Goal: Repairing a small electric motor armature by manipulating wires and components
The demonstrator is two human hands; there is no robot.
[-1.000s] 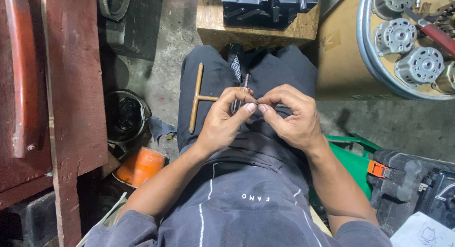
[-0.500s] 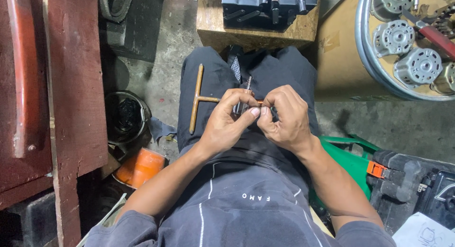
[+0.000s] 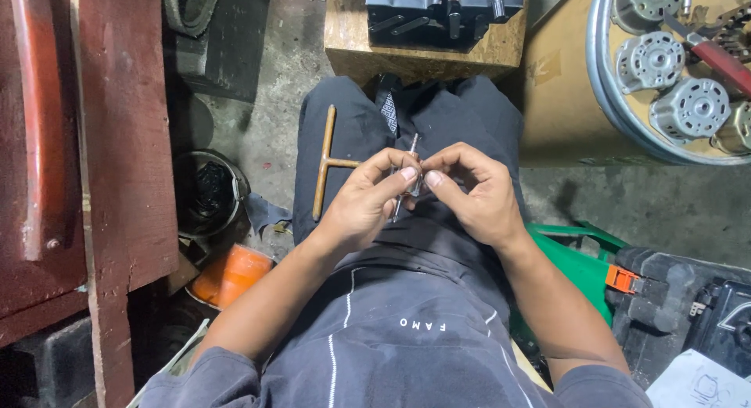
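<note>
Over the person's lap, the left hand [image 3: 364, 201] and right hand [image 3: 473, 193] meet, each grip pinched closed on a thin metal shaft [image 3: 407, 177] held between their fingertips. Left of the shaft, a T-shaped copper tube [image 3: 325, 164] lies on the thigh. Beyond it, a wooden block [image 3: 422, 56] carries black parts.

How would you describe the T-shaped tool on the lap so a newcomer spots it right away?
Start at the person's dark trousers in the middle of the head view. On the thigh beside the left hand lies the T-shaped tool, its long shaft running up and down. It is the only brownish, rusty-looking bar there, unlike the thin silvery rod pinched between both hands.
</note>
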